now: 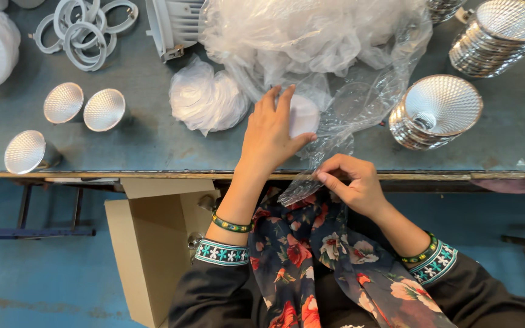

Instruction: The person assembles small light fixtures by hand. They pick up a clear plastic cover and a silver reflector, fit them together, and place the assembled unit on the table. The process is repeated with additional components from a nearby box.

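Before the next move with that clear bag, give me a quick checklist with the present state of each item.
1. Left hand on the white round piece: ok, fingers rest over it.
2. Right hand pinching the clear plastic bag: ok, at the table's edge.
3. Piece fully inside the bag: cannot tell.
4. Bag free of the stacked silver reflectors: not ok, the film reaches their side.
5. Open cardboard box below the table edge: ok.
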